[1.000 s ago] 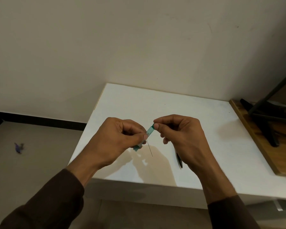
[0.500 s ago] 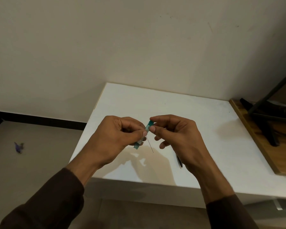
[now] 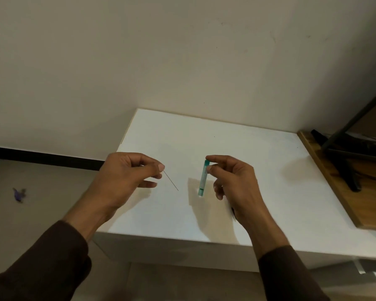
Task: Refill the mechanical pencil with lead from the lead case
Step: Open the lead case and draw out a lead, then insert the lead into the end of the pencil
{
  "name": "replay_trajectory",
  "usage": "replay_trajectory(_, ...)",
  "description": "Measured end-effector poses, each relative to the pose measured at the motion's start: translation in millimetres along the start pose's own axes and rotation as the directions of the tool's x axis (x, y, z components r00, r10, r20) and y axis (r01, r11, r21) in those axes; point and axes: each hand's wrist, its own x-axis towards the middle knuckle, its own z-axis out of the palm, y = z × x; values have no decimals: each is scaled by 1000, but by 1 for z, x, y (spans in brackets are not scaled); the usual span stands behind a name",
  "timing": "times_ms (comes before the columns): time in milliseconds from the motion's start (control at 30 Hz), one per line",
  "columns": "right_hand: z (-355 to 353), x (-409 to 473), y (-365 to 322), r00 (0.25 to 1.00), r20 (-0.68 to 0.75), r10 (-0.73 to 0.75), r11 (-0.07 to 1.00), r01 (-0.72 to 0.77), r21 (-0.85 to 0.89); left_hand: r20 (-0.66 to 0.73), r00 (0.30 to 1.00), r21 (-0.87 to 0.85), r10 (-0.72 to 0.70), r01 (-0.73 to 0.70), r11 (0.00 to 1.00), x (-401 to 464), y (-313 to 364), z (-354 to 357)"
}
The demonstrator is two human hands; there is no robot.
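Now — left hand (image 3: 126, 174) fingers pinch lead (image 3: 171, 180) | right hand (image 3: 232, 177) fingers hold lead case (image 3: 202, 179) upright | apart, above bench (image 3: 269, 192)

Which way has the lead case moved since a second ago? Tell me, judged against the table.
Yes. The lead case, pinched in the right hand, moved rightward over the white table, away from the left hand holding the lead.

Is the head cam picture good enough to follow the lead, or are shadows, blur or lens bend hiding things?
Head view: sharp enough that the thin lead in the left hand shows as a fine dark line; soft shadows fall on the white table under both hands; the right hand holding the lead case covers most of the pencil; wide-angle bend at the edges; no glare.
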Motion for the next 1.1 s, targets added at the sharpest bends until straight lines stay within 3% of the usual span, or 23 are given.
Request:
replay_trajectory(233, 27, 19, 22, 990, -48, 133, 987, -136, -88, -40, 999, 25, -21, 22, 999, 3, -8, -10)
replay_trajectory(700, 28, 14, 22, 993, -107, 50, 977, -71, -202, -32, 999, 17, 3, -3, 1000, 3, -6, -12)
replay_trajectory(900, -20, 5, 3, 979, -180, -100, 960, 47, -275, 11, 1000, 24, 12, -13, 1000, 4, -3, -4)
replay_trajectory(1100, -85, -11, 9, 981, -185, -51, 899, -35, -436, 54, 998, 25, 31, -32, 999, 4, -1, 14)
